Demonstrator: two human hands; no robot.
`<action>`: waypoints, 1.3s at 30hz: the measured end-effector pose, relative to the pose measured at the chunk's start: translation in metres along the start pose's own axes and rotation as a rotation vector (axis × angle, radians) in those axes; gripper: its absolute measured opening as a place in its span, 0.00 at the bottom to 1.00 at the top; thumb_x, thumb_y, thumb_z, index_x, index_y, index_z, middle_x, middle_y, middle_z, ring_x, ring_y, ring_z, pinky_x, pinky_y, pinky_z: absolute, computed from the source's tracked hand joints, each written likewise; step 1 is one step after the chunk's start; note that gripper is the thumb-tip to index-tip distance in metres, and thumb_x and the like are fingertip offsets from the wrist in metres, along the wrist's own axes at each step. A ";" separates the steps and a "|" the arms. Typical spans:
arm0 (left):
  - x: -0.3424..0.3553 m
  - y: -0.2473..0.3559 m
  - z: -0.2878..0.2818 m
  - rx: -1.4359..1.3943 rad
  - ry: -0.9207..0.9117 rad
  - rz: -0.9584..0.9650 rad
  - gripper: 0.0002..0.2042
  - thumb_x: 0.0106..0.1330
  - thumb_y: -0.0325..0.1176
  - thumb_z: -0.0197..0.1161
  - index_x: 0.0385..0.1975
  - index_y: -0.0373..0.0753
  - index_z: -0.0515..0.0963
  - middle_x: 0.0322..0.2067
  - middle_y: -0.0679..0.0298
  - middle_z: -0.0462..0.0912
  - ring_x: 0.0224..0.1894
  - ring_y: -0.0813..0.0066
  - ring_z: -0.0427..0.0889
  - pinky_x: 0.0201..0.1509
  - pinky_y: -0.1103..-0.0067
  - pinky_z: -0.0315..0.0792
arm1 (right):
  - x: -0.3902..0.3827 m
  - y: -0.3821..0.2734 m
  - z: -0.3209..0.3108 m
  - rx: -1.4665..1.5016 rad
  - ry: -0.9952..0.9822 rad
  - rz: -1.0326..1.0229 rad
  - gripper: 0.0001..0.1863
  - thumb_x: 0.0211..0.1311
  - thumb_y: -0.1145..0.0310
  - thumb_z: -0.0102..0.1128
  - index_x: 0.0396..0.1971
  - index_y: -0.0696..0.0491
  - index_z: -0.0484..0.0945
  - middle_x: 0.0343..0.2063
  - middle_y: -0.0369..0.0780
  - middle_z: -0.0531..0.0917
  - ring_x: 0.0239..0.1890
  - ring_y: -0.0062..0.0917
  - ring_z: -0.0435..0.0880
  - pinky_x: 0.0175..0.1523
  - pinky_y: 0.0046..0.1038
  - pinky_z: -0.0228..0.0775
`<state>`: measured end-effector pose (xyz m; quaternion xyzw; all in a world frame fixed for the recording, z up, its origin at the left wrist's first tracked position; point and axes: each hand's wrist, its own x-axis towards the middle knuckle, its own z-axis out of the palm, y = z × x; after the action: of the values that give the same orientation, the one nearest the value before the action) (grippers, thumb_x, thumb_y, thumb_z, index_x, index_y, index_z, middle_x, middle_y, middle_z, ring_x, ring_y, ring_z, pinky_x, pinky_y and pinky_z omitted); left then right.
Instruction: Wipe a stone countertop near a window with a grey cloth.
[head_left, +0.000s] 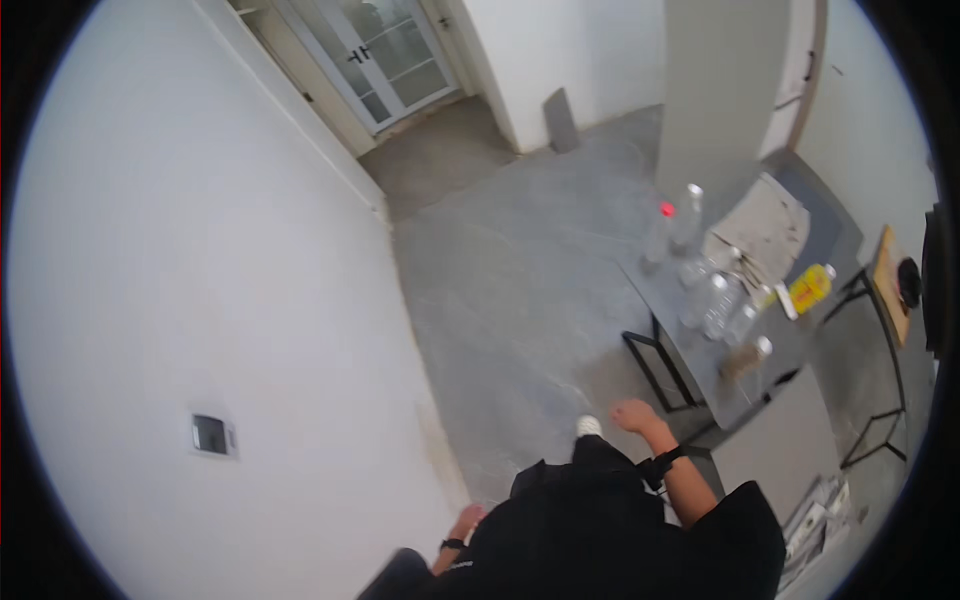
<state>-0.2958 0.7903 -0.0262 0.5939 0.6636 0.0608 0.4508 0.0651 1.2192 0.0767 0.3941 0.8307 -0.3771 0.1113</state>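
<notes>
My right hand [632, 416] hangs beside the grey table [740, 392] with its fingers loosely curled and nothing visible in them. My left hand [468, 521] is low by my dark clothing, near the white wall [220, 300]; its fingers are too small and partly hidden to read. On the table stand several clear plastic bottles [718, 305], one with a red cap [658, 235], a bottle of brown contents [745, 360], a yellow-labelled bottle [810, 290] and a crumpled beige cloth [760, 225]. My white shoe [588, 426] shows below.
Grey floor [500, 290] runs toward glazed double doors [375, 65]. A grey board [560, 120] leans on the far wall. At the right are a wooden board [890, 280] with a black object on a black frame, and a grey surface [775, 440] with scattered items.
</notes>
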 end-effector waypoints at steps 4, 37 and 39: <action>-0.026 0.104 -0.051 -0.402 0.257 -0.472 0.19 0.71 0.44 0.49 0.48 0.38 0.80 0.47 0.53 0.84 0.52 0.56 0.82 0.55 0.65 0.75 | 0.109 -0.062 -0.081 -0.046 0.039 -0.140 0.18 0.64 0.60 0.51 0.49 0.53 0.78 0.45 0.50 0.83 0.49 0.49 0.81 0.53 0.46 0.73; 0.758 0.057 -0.741 -0.321 0.400 0.090 0.09 0.75 0.37 0.52 0.38 0.42 0.78 0.28 0.69 0.81 0.29 0.81 0.78 0.32 0.81 0.73 | 0.315 0.215 -0.341 0.229 0.985 0.826 0.24 0.57 0.72 0.59 0.54 0.63 0.71 0.52 0.55 0.76 0.56 0.52 0.72 0.62 0.46 0.66; 0.747 0.035 -0.698 -0.415 -0.028 -0.303 0.17 0.75 0.42 0.50 0.49 0.36 0.79 0.34 0.63 0.84 0.29 0.80 0.80 0.27 0.81 0.72 | 0.330 0.207 -0.359 0.364 1.038 0.862 0.27 0.57 0.69 0.59 0.57 0.61 0.71 0.54 0.55 0.76 0.60 0.50 0.70 0.66 0.43 0.63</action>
<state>-0.6544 1.7472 0.0118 0.3831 0.7121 0.1194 0.5761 0.0395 1.7483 0.0543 0.8301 0.4697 -0.1953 -0.2282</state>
